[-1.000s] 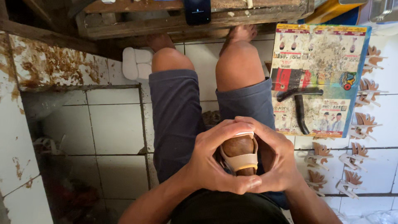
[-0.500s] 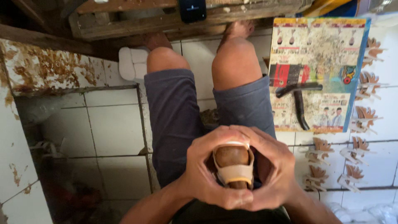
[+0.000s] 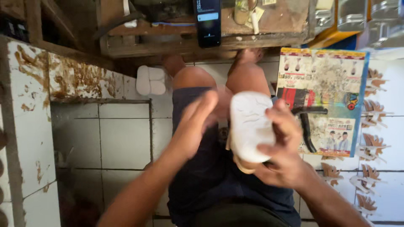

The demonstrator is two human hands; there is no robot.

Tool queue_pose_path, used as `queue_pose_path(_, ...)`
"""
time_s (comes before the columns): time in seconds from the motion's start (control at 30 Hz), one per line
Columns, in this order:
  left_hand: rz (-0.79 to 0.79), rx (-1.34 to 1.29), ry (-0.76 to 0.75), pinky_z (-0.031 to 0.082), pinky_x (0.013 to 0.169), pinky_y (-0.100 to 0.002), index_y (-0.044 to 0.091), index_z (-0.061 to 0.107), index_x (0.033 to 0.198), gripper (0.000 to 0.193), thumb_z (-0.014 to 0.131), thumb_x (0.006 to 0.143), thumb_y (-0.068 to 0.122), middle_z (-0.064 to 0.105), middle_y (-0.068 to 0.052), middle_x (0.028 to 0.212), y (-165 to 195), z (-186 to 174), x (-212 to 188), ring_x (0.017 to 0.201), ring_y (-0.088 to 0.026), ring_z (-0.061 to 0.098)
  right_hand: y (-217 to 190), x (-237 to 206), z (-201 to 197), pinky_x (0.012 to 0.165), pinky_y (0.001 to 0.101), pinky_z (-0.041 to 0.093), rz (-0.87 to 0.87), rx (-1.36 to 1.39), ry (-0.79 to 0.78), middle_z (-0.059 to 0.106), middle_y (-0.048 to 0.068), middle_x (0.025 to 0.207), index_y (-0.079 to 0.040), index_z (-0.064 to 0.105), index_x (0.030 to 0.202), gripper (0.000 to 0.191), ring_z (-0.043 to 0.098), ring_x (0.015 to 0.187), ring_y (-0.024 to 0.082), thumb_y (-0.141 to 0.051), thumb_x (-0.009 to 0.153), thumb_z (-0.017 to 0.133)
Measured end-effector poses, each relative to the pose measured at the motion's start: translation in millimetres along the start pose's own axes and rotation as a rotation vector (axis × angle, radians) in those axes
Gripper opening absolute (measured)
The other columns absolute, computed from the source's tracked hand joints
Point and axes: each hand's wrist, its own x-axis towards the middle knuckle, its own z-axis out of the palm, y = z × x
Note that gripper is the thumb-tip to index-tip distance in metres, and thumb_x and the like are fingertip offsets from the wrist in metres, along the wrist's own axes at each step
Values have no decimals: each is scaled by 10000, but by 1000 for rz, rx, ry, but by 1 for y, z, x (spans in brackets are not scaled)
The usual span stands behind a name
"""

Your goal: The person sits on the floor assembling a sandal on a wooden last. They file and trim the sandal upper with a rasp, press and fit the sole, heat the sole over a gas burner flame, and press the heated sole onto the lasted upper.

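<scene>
My right hand (image 3: 283, 148) grips a small sandal (image 3: 249, 125) turned so its white sole faces me, with a tan edge showing below. Fingers wrap over the sole's right side. My left hand (image 3: 192, 124) is open with fingers spread, just left of the sandal and apart from it, blurred by motion. Both hands hover over my lap in dark shorts (image 3: 210, 168), with my bare knees (image 3: 248, 77) beyond.
A printed poster sheet (image 3: 322, 98) lies on the tiled floor at right with a black tool (image 3: 307, 124) on it. A white sole piece (image 3: 150, 80) lies by the left knee. A wooden bench (image 3: 202, 25) with a dark phone (image 3: 207, 21) stands ahead. Several small tan cutouts (image 3: 370, 138) lie far right.
Both hands held the sandal brown side up. Now the sandal is flipped to its white sole in my right hand, and my left hand has let go and opened.
</scene>
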Motion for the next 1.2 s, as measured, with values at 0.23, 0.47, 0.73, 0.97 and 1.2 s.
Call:
queue_pose_path(0.23,343,737,-207,573,848,-318,-13,674,1267,476,792,900,266,765,-86,1045,20,-18,37,935,-163,734,23,36,-4,1286,492,262,247,395,-71,174,223,1688,-140,116,1635,823,273,1575,366,-116,1015,656)
queue_pose_path(0.47,611,1075,-222,557,759,-359,-7,648,1254,504,807,893,306,759,-135,938,27,-1,56,830,-239,746,58,72,-10,1033,282,496,747,471,-249,556,132,1451,-105,275,1630,667,538,1281,151,-151,1044,591)
queue_pose_path(0.73,641,1312,-277,548,717,-428,-67,566,1340,605,753,948,355,723,-200,958,18,-17,73,826,-346,723,77,69,-8,919,271,529,674,410,-240,615,67,1226,-68,398,1497,562,581,1104,117,-177,1018,669)
queue_pose_path(0.97,666,1405,-288,543,906,-449,-26,565,1301,501,740,1018,348,692,-201,1144,15,-9,57,1055,-373,697,71,51,-11,911,293,585,810,253,-225,678,49,1177,-89,518,1370,565,637,1080,89,-219,890,785)
queue_pose_path(1.2,-127,-244,-624,533,1006,-425,143,267,1625,936,723,892,505,584,-206,1385,-3,10,-13,1202,-321,633,51,25,-36,1197,419,401,462,957,-232,406,110,1573,-76,546,1415,594,418,1478,261,-241,900,793)
